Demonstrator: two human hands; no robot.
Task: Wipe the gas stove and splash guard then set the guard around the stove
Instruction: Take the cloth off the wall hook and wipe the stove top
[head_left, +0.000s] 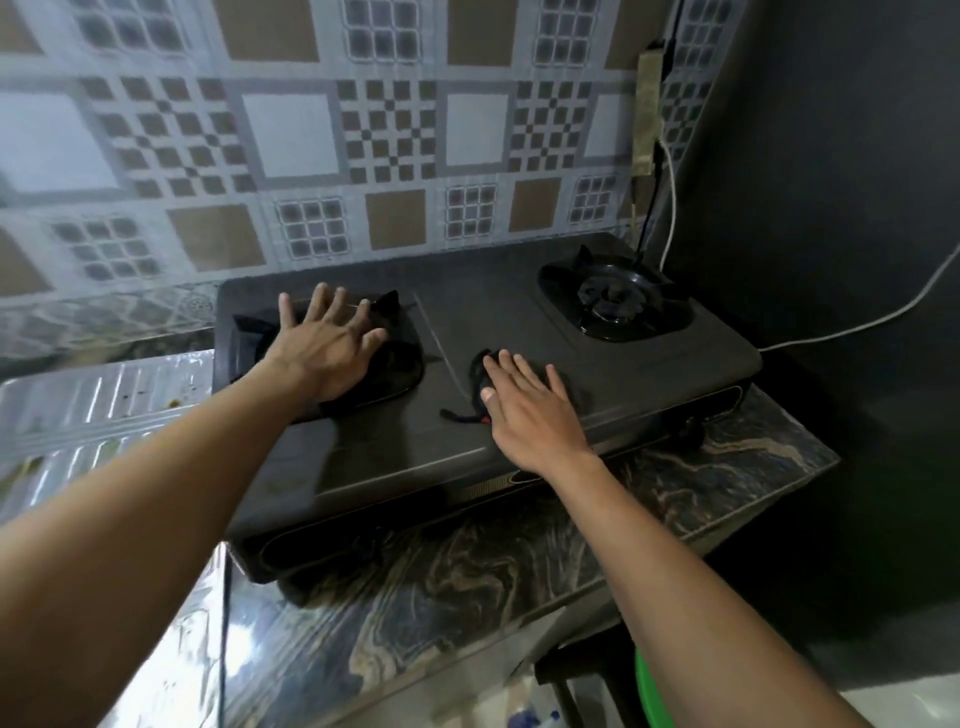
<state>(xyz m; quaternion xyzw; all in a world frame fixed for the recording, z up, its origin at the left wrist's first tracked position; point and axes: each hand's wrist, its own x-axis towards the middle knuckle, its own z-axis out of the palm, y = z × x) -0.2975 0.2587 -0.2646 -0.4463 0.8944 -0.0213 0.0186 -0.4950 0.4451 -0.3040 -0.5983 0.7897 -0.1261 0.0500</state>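
A black two-burner gas stove (498, 306) sits on a marble-patterned counter (467, 577). My left hand (327, 348) lies flat with fingers spread over the left burner (402, 364), holding nothing. My right hand (530, 410) presses flat on a small dark cloth (477, 371) at the middle of the stove top; most of the cloth is hidden under the palm. The right burner (615, 301) is uncovered. The silvery ribbed foil splash guard (78, 415) lies to the left of the stove, with some stains on it.
A patterned tile wall (291, 135) stands right behind the stove and a dark wall (841, 208) closes the right side. A white cable (857, 325) and a black cable run down the back right corner. A green object (649, 696) shows below the counter edge.
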